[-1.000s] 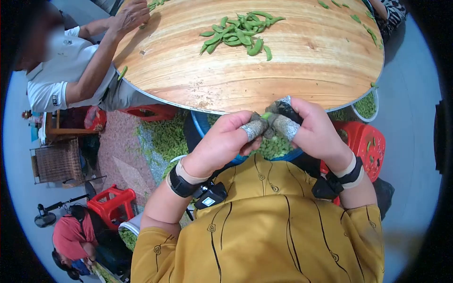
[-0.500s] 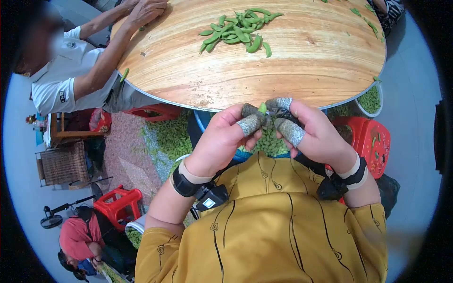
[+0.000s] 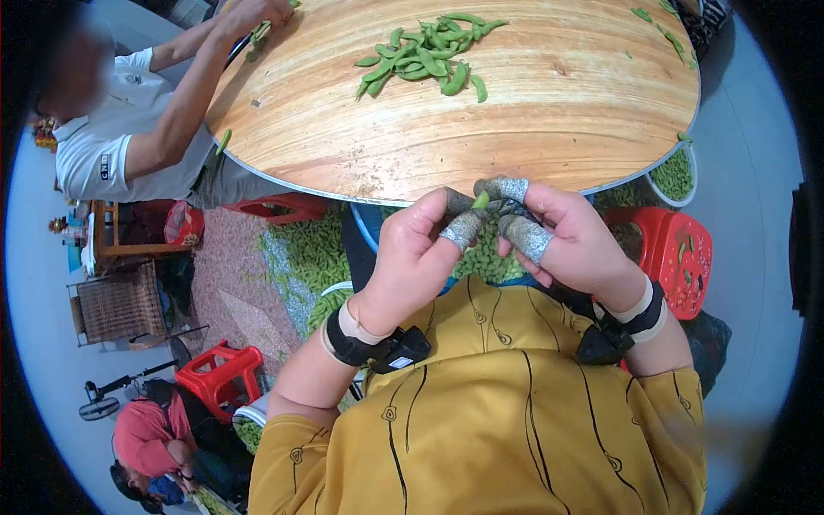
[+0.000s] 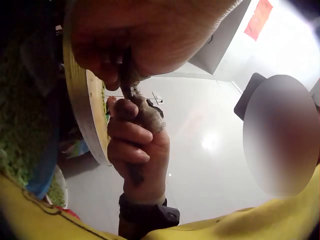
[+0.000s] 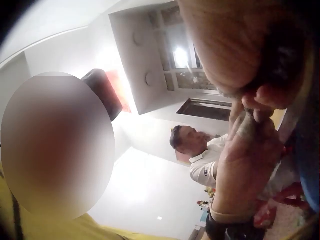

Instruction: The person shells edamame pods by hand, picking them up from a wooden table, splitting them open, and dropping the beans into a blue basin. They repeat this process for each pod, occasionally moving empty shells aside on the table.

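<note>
green pod (image 3: 481,200) | pinched by left hand (image 3: 421,249), right hand (image 3: 571,240) | no legible writing

Even daylight fills the fisheye head view, its edges bending into black vignette from twelve to six o'clock, while both wrist views sit dim, blurred and backlit by ceiling glare.

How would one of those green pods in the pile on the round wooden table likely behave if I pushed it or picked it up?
Probably light: the pods are small and thin beside the table. Their curved, flattish shape suggests one would slide or pivot rather than roll. Likely firm but bendable; both hands, left hand and right hand, pinch one pod with covered fingertips, perhaps for grip.
</note>
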The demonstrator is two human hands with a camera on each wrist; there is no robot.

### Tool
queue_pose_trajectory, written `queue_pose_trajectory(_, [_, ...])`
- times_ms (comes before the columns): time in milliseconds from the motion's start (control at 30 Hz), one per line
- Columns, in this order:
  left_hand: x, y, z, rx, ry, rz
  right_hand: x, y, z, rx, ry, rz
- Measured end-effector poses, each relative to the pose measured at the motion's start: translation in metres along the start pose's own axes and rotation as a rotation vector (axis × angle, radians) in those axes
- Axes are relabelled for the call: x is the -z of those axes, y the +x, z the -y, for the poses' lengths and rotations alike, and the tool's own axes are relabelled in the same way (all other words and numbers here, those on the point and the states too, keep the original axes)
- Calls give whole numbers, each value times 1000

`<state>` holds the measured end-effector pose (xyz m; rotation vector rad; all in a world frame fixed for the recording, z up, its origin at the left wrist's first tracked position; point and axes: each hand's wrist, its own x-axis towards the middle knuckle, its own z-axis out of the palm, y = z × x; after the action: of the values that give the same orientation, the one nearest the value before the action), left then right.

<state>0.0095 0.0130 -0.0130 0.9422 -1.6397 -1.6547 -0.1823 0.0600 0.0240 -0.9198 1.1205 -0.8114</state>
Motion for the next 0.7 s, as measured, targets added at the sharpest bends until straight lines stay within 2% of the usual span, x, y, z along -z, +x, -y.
queue_pose_trajectory(100, [1,1,4,-90,142,3,1,1,-1,30,-10,9])
queue_pose_trajectory(233, [3,0,-5,-109,288,25,2,3,-3,11,10,13])
queue_pose_trajectory(300, [3,0,-8,68,18,81,4,3,-4,-1,16,17])
queue_pose_trajectory(333, [5,0,-7,69,18,82,4,2,-5,-20,93,39])
queue_pose_trajectory(400, [10,4,-4,381,-626,222,3,2,-6,-39,171,59])
queue_pose_trajectory(433, [11,4,0,381,-627,222,0,0,-7,14,113,63])
queue_pose_trajectory(467, [12,4,5,426,-866,331,-2,-2,-8,66,54,67])
queue_pose_trajectory(500, [13,4,10,469,-1106,440,-4,6,-32,423,-191,-55])
queue_pose_trajectory(533, [13,3,14,470,-1108,440,-2,9,-34,421,-191,-56])
queue_pose_trajectory(600, [10,3,18,459,-1096,410,4,12,-34,775,-671,-173])
queue_pose_trajectory(633, [9,3,16,460,-1099,412,4,10,-33,773,-673,-173])
queue_pose_trajectory(700, [5,3,8,540,-889,199,5,6,-28,528,-548,-112])
